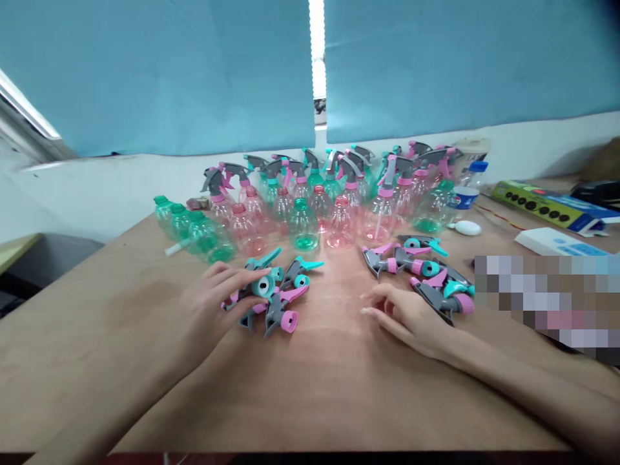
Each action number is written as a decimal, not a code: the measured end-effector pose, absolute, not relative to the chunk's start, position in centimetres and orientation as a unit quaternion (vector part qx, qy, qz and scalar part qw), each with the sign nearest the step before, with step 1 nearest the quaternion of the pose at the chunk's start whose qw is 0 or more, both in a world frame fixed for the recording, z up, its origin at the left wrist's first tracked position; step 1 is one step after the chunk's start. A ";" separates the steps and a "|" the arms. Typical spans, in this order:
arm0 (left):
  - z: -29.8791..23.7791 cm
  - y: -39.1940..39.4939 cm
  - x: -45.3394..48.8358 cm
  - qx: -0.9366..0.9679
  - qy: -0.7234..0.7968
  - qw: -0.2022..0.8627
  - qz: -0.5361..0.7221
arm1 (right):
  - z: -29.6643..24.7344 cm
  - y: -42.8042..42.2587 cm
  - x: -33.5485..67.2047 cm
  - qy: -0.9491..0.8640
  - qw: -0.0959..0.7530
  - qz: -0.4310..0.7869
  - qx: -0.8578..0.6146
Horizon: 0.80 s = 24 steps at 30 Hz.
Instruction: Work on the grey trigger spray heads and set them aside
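My left hand [227,290] has its thumb and fingers around a grey and teal trigger spray head [263,286], its round collar facing me. Beside and under it lie several more heads, among them a pink-collared spray head [289,321]. My right hand [400,316] rests by the table surface, thumb and fingers a little apart with nothing between them. Just behind it is a second pile of spray heads [420,266] with pink and teal parts. Beyond both hands stand clear bottles without tops, such as a green bottle [304,226] and a pink bottle [341,223].
Bottles with spray heads fitted [386,206] stand in rows against the wall. Several green bottles [179,219] are at the left. On the right are a blue cup [465,197], a white oval object [467,228], a yellow-green box [537,205] and a white box [557,244].
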<state>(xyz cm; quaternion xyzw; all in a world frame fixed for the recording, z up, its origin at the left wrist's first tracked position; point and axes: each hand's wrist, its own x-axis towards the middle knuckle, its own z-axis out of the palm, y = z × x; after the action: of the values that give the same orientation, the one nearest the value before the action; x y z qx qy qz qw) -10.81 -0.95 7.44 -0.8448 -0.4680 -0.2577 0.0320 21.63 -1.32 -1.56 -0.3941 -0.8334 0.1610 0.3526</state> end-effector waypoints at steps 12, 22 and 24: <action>8.2 0.3 -10.6 -0.870 -0.490 -0.021 -0.048 | 1.0 -2.1 23.5 -0.883 0.245 0.029 -0.398; 8.3 2.6 -2.6 -0.916 -0.391 -0.053 -0.075 | 2.5 -1.6 30.1 -0.820 0.229 -0.024 -0.524; 7.7 3.4 0.1 -0.931 -0.353 -0.058 -0.077 | 2.8 -0.4 31.2 -0.806 0.224 -0.011 -0.548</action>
<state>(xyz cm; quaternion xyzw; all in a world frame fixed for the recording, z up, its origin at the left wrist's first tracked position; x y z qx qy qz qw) 0.05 3.39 7.72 -0.9306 -0.3531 -0.0773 -0.0583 31.19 -0.45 2.82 -0.5481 -0.8057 -0.0110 0.2242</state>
